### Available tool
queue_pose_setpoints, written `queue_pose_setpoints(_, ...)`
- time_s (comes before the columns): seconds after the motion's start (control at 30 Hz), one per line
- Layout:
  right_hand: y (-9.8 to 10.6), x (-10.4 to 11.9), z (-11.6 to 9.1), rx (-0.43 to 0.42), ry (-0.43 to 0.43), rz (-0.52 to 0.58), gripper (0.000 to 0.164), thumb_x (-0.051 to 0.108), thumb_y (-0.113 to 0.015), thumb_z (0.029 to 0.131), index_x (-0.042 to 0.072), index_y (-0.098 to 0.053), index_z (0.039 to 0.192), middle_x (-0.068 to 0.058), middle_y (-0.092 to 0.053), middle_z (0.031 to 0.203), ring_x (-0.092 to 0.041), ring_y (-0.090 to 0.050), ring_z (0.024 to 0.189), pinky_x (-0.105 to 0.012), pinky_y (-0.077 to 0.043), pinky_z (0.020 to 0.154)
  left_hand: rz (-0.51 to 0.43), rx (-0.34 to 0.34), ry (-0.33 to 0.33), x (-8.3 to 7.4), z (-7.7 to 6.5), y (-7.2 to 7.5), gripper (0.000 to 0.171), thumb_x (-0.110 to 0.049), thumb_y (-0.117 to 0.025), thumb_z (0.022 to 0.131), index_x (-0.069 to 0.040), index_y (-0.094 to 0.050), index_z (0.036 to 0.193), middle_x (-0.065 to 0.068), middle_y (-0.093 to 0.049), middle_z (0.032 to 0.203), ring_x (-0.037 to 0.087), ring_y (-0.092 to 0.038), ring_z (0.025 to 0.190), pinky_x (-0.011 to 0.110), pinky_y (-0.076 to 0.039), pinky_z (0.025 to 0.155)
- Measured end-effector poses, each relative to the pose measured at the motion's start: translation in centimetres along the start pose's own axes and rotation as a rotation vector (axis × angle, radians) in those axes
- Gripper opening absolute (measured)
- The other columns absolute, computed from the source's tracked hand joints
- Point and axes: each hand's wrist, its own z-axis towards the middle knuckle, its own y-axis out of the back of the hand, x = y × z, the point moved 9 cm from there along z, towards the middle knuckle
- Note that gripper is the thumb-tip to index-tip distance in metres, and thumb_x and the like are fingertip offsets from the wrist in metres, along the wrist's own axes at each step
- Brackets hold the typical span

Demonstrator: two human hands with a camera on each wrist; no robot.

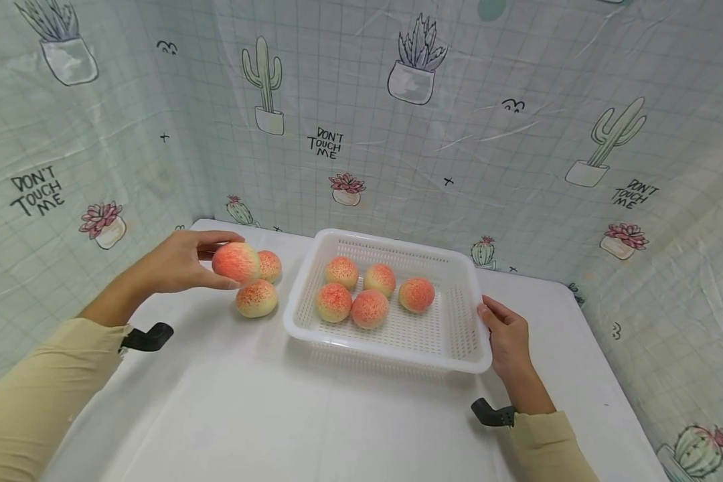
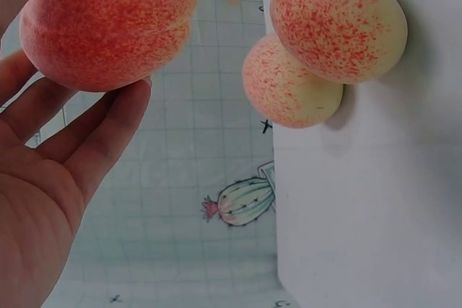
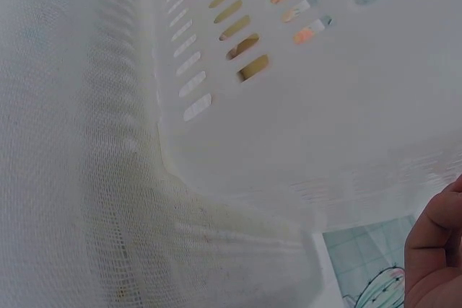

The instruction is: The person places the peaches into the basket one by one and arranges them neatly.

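My left hand [image 1: 179,262] grips a red and yellow peach [image 1: 236,261] between thumb and fingers, raised off the table. The left wrist view shows the same peach [image 2: 108,23] with fingers beneath it. Just beyond, a speckled peach [image 1: 256,298] and another peach [image 1: 270,266] rest close together on the table, the farther one partly hidden. My right hand [image 1: 510,335] holds the right rim of a white plastic basket [image 1: 385,352], thumb on top. Several peaches lie inside, one peach [image 1: 416,294] apart from the rest. In the right wrist view the slotted basket wall [image 3: 346,120] fills most of the picture.
A white cloth covers the table [image 1: 265,408]. Behind and on both sides hangs a curtain [image 1: 361,87] printed with cacti and grid lines, close to the table's back edge. The basket's far rim stands near that curtain.
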Motion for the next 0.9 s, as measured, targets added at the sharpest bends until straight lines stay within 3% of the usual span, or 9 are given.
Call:
queue_pose_setpoints(0.63,-0.1,-0.1,-0.1,0.009,0.01,0.003,0.052,0.034,-0.063,0.105,0.012,-0.055,0.151,0.012,-0.064,0.12,0.002,-0.069,0.098,-0.016,-0.062,0.083,-0.03,0.02,-0.107,-5.2,1.4,-1.8,0.073,-0.031,-0.098,0.071,-0.012,-0.068,0.135,0.006,-0.073,0.128,0.022,-0.073,0.109,0.012,-0.055,0.091)
queue_pose_setpoints(0.73,-0.1,-0.2,-0.1,0.013,0.004,0.0,0.052,0.035,-0.062,0.105,0.012,-0.054,0.152,0.01,-0.063,0.125,0.002,-0.068,0.099,-0.015,-0.061,0.084,-0.024,0.038,-0.1,-5.9,1.8,-2.2,0.074,-0.033,-0.098,0.071,-0.013,-0.068,0.135,0.005,-0.073,0.128,0.022,-0.073,0.109,0.019,-0.058,0.093)
queue_pose_setpoints(0.9,-0.1,-0.1,-0.1,0.017,-0.001,-0.003,0.053,0.035,-0.062,0.106,0.013,-0.053,0.153,0.007,-0.062,0.13,0.002,-0.068,0.1,-0.014,-0.061,0.084,-0.042,0.085,-0.106,-7.5,2.6,-3.4,0.075,-0.036,-0.098,0.07,-0.014,-0.068,0.135,0.007,-0.073,0.126,0.024,-0.073,0.108,0.042,-0.063,0.097)
